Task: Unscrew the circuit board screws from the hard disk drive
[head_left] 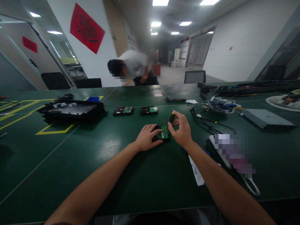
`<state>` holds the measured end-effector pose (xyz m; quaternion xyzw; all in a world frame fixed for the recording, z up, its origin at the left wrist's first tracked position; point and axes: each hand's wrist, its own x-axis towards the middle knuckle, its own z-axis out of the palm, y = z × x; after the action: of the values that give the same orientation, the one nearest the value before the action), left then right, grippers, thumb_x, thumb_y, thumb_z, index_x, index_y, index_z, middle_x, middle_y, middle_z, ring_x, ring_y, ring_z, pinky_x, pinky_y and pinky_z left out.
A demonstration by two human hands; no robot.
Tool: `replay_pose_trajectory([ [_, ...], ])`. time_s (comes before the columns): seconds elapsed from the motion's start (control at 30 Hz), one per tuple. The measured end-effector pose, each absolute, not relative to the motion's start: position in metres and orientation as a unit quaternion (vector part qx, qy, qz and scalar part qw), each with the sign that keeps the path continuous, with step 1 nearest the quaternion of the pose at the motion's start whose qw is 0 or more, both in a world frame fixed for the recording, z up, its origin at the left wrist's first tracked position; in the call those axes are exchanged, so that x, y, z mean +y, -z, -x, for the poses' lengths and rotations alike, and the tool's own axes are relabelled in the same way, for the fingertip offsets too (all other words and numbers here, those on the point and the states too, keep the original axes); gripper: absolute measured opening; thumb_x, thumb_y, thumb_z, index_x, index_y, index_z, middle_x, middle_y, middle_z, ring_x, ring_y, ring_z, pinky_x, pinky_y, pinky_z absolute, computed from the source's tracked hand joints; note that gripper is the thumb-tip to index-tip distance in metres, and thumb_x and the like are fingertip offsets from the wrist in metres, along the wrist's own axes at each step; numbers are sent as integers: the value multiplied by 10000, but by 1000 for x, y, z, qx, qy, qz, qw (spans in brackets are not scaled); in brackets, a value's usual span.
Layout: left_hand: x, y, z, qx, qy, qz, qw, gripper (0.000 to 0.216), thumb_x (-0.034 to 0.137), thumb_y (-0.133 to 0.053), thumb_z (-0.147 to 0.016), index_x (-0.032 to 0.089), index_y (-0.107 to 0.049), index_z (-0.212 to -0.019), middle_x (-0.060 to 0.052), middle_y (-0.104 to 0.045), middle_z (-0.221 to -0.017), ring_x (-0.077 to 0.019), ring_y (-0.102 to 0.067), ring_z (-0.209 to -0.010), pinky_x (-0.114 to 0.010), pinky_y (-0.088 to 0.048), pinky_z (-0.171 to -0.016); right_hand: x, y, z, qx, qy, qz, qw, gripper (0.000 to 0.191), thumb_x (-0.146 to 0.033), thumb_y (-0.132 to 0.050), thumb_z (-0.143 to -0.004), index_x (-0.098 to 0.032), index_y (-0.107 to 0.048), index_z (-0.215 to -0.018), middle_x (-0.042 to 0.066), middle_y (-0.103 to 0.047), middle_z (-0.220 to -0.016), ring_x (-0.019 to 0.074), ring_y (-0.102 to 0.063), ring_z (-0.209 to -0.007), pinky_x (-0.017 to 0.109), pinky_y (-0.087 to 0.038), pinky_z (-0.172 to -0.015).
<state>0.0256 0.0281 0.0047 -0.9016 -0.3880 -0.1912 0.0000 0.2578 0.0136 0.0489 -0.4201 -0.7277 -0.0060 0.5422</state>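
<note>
A hard drive (164, 133) with a green circuit board facing up lies flat on the green table. My left hand (146, 137) grips it from the left, with the fingers over its far part and the thumb along its near edge. In my right hand (181, 129) is a screwdriver (172, 117) with a dark green and yellow handle. The fingers close round the handle at the drive's right end. The screwdriver's tip is hidden, so I cannot tell whether it touches a screw. Two more hard drives, one left (123, 110) and one right (149, 110), lie farther back.
Black trays (72, 109) are stacked on the left. To the right lie black cables (206, 122), a bundle of wires (221, 104), a grey metal box (268, 118), a phone-like item (220, 153) and a white card (196, 172). A person (136, 65) bends down beyond the table (105, 181).
</note>
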Motion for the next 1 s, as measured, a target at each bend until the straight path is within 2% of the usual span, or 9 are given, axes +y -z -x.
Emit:
replay_pose_trajectory([
  [0.13, 28, -5, -26, -388, 191, 902, -2, 634, 654, -615, -918, 326, -548, -1456, -97, -411, -1594, -360, -407, -1442, -592, -289, -1208, 13, -51, -258, -729, 13, 419, 541, 595, -275, -661, -914, -298, -437, -1464, 96, -575, -1179, 220, -660, -875, 425, -644, -733],
  [0.3, 28, -6, -25, -389, 195, 900, -5, 630, 644, -626, -916, 330, -548, -1456, -88, -414, -1595, -360, -401, -1447, -594, -288, -1210, 12, -51, -257, -736, 6, 417, 533, 619, -232, -596, -945, -314, -385, -1521, 104, -601, -1236, 226, -684, -906, 484, -637, -872],
  [0.53, 27, -5, -25, -390, 195, 900, -2, 628, 645, -623, -916, 328, -551, -1454, -86, -408, -1600, -356, -405, -1446, -585, -288, -1213, 14, -49, -257, -724, 10, 421, 546, 662, -273, -664, -905, -296, -398, -1510, 107, -589, -1198, 220, -666, -875, 412, -657, -718],
  [0.73, 28, -5, -25, -388, 198, 900, -3, 634, 640, -641, -907, 329, -550, -1453, -89, -423, -1591, -354, -414, -1439, -588, -292, -1209, 14, -49, -257, -733, -5, 417, 538, 638, -249, -608, -940, -308, -374, -1531, 109, -607, -1248, 235, -676, -935, 471, -647, -840],
  [0.9, 28, -4, -25, -391, 198, 899, 0, 631, 634, -643, -907, 335, -548, -1454, -82, -420, -1592, -355, -408, -1443, -587, -292, -1211, 14, -48, -257, -728, 7, 422, 540, 609, -282, -645, -924, -303, -420, -1489, 102, -582, -1212, 216, -645, -853, 436, -650, -731],
  [1.0, 28, -4, -25, -390, 199, 899, 0, 629, 639, -636, -909, 333, -551, -1452, -84, -421, -1591, -354, -407, -1444, -586, -290, -1213, 14, -49, -257, -732, 13, 422, 534, 617, -266, -639, -925, -305, -412, -1497, 105, -585, -1216, 222, -643, -863, 459, -647, -772],
])
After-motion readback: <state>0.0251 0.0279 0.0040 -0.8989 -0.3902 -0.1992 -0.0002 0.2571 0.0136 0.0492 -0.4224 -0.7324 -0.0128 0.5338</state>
